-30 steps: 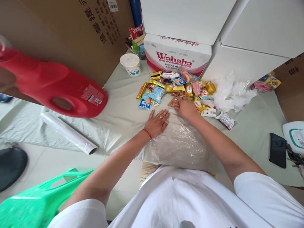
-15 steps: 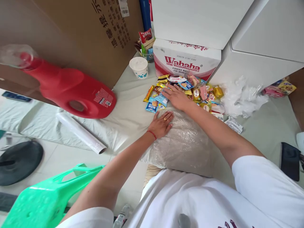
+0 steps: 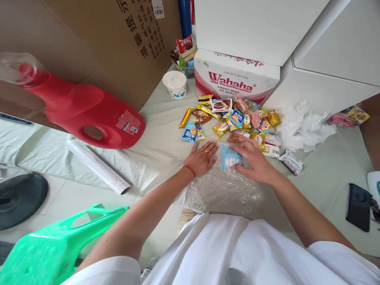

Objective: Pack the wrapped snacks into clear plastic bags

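My right hand (image 3: 257, 164) pinches a blue packet (image 3: 229, 157) over the plastic sheet (image 3: 222, 190); my left hand (image 3: 202, 157) lies flat, open, on the sheet's far edge.

Wearing a white short-sleeved shirt (image 3: 231, 249), a red string bracelet (image 3: 190, 170) circling the left wrist, a gold ring (image 3: 206, 150) showing on one finger.

A red jug (image 3: 86, 113) lies beside a paper cup (image 3: 175, 84).
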Tool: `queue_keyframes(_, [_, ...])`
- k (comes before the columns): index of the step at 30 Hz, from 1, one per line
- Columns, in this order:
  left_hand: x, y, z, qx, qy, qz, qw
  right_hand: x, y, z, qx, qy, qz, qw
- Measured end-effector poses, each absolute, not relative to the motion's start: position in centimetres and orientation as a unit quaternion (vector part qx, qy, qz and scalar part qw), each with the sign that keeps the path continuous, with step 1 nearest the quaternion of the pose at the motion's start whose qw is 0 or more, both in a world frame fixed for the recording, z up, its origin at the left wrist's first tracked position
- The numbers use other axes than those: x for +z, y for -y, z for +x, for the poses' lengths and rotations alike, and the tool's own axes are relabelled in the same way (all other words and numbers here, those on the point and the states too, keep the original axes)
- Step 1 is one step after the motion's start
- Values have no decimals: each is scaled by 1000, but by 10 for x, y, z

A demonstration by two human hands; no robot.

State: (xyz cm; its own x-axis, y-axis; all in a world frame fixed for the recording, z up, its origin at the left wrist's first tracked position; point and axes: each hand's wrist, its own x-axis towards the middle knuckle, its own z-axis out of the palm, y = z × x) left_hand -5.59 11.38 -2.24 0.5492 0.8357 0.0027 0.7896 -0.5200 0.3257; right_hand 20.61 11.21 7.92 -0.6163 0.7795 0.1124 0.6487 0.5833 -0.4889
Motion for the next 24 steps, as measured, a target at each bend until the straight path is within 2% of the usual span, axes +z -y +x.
queue_keyframes(7, [-23, -116, -58, 77, -476, 864, 145, 9, -59, 190, 193, 857, -471, 79])
queue_keyframes(13, [-18, -113, -65, 177, -521, 823, 140, 12, -56, 201, 188, 857, -473, 81])
queue_keyframes(15, [-14, -113, -73, 226, -577, 778, 106, 20, -50, 203, 187, 855, -469, 119])
queue_keyframes(18, [-9, -120, -92, 253, -674, 692, 52, 31, -36, 210, 182, 833, -472, 226])
queue_keyframes(21, [-6, -133, -109, 223, -714, 663, 35, 35, -17, 227, 179, 791, -498, 308])
queue_keyframes(24, [-6, -149, -114, 166, -693, 699, 58, 33, 1, 247, 178, 769, -520, 328])
